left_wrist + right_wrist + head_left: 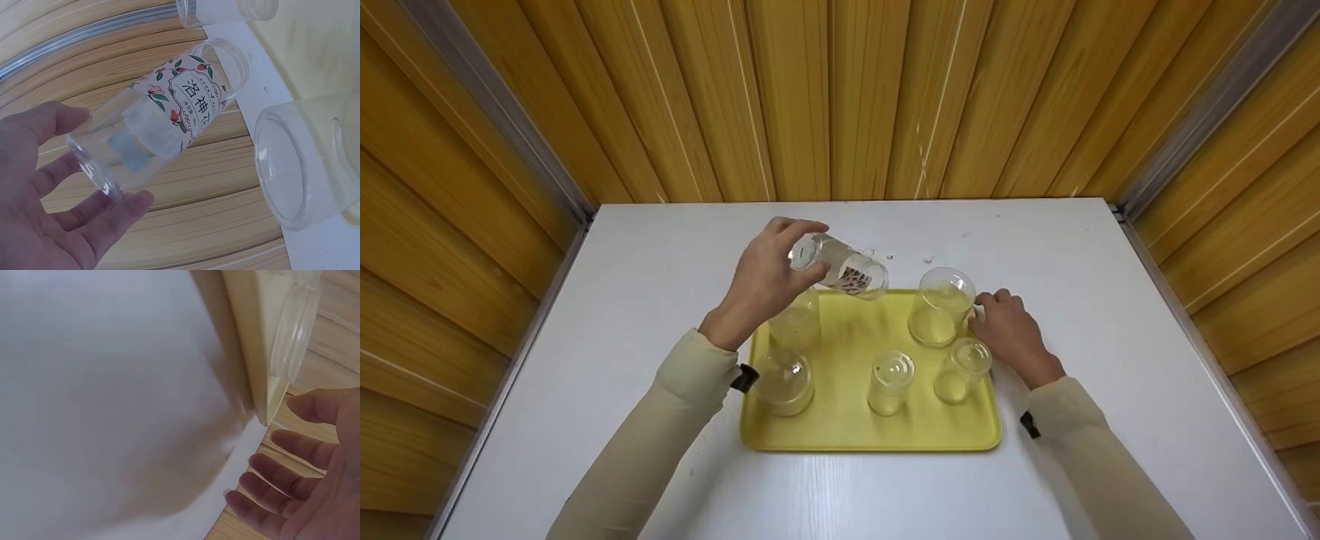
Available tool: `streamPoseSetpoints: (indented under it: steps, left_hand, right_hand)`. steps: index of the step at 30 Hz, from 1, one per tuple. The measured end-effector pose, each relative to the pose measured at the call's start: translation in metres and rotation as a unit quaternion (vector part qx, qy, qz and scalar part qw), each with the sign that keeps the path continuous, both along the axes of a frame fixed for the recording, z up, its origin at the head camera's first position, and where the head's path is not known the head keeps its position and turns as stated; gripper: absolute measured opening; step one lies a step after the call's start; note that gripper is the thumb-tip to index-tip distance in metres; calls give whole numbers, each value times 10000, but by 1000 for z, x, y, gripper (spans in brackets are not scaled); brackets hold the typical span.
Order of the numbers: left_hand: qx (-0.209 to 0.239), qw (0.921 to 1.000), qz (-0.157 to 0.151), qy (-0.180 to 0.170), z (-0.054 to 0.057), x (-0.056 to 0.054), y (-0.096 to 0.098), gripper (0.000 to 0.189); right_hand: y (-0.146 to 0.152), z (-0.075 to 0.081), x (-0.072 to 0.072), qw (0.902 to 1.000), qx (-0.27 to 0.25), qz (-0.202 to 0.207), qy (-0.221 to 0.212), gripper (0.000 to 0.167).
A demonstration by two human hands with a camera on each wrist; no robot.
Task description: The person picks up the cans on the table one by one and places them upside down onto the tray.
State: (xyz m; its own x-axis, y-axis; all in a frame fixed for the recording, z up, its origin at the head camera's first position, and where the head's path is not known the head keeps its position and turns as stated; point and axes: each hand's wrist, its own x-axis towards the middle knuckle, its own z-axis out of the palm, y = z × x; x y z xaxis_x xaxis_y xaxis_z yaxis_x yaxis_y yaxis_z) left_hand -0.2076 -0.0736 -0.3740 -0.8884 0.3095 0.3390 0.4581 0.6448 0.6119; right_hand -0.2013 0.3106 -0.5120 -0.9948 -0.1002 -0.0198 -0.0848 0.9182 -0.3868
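My left hand (769, 270) holds a clear jar (851, 271) by its base end, thumb on one side and fingers on the other. The jar is tilted nearly on its side above the back of a yellow tray (844, 435). In the left wrist view its label (183, 95) shows red flowers and dark characters. Beside the tray's back right corner is my right hand (1009, 330), fingers loosely bent and apart, with nothing in the grasp. A larger clear jar (936, 322) stands on the tray next to it; the right wrist view shows a gap between them.
Upside-down clear jars stand on the tray: a wide one (785, 386) at front left, a narrow one (890, 386) near the middle and another (960, 373) at right. One more jar (795, 322) is partly behind my left hand. Wood-patterned walls (862, 97) border the white table (660, 300).
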Motion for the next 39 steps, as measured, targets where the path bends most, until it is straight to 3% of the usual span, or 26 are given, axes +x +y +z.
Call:
streamPoseSetpoints:
  steps: [8, 18, 39]
  left_hand:
    - [-119, 9998, -100, 132, 2, -2, 1, 43]
    - [-198, 9996, -167, 107, 1, -1, 2, 42]
    - [-786, 9961, -342, -191, 4, -8, 18, 45]
  right_hand:
    - [1, -4, 4, 9984, 531, 194, 22, 34]
    - [4, -13, 4, 9917, 1148, 442, 377, 34]
    - [9, -22, 3, 9930, 989, 489, 432, 33]
